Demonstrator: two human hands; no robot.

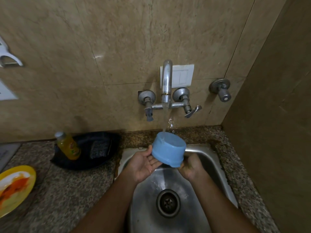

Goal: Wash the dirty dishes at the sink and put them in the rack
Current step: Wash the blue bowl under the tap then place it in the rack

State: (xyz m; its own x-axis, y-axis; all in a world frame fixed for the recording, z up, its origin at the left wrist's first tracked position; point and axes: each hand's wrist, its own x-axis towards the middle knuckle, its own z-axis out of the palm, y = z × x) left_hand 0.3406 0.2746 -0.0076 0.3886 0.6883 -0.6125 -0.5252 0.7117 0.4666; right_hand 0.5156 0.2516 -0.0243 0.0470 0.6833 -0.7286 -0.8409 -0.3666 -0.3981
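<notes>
Blue bowl (168, 149) held upside down over the steel sink (210, 158), base tilted up toward the tap (166, 81), rim facing down toward the body. Water stream (165, 118) running from the spout and striking the upturned base at its far left edge, sheeting over the side. Left hand (144, 163) palm up beneath the bowl's left side, fingers stretched nearly straight under the rim, thumb up against the wall of the bowl. Right hand (191, 165) at the bowl's lower right edge, fingers curled in around the rim; fingertips hidden behind the bowl, so probably a pinch grip, though hard to say from this angle. Both forearms reaching in from the bottom of the view, either side of the drain (168, 203). Wet sheen across the basin.

Left of the sink, on the speckled stone table (70, 190): a black tray (94, 148) against the wall, with a bottle of yellow liquid (68, 146) leaning in its left part and a dark scrub pad (99, 149) just beside it. Further left, at the frame edge, a yellow plate (16, 187) smeared with orange sauce, well apart from the sink. On the tiled wall behind the tap, a white switch plate (182, 75); to the right, a separate round valve (220, 89).
</notes>
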